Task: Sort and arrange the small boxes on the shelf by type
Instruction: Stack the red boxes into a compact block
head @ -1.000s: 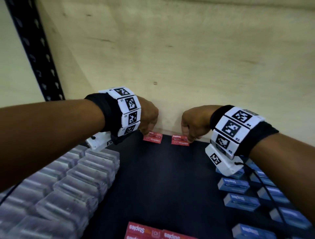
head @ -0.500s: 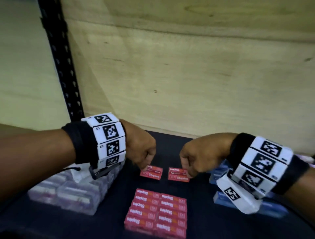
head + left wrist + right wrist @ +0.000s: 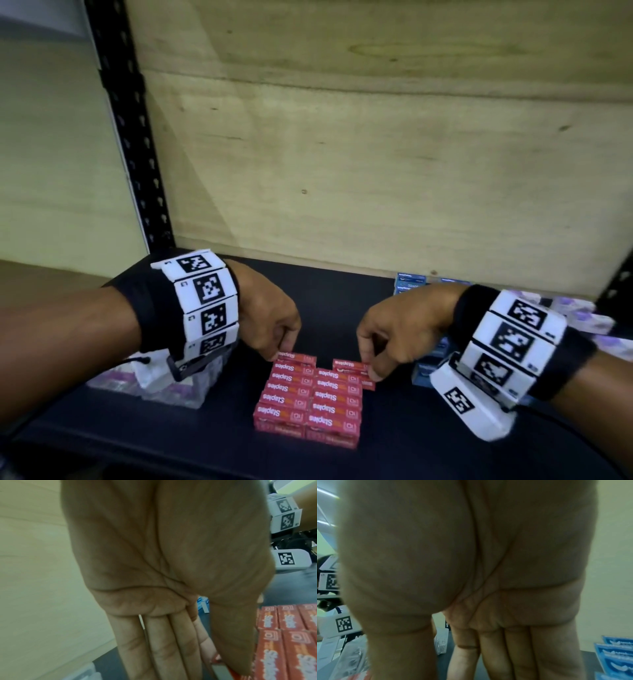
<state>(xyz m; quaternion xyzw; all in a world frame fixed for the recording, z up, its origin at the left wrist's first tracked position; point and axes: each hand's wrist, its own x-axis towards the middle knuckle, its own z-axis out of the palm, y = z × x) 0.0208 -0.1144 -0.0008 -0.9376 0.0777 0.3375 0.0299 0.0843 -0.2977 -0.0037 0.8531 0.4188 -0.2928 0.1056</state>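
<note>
Two columns of red Staples boxes form a block on the black shelf. My left hand pinches one red box at the far end of the left column; in the left wrist view the thumb and fingers close on that red box. My right hand pinches another red box at the far end of the right column, sitting a little to the right of the row. In the right wrist view the palm fills the frame and only a red corner shows.
Clear plastic boxes sit under my left wrist. Blue boxes stand at the back right and beneath my right wrist; pale purple packs lie further right. A plywood back wall and a black upright post bound the shelf.
Both hands drew their red boxes from the back of the shelf toward me, up to the far end of the red block. The head view has pulled back and tilted up.
</note>
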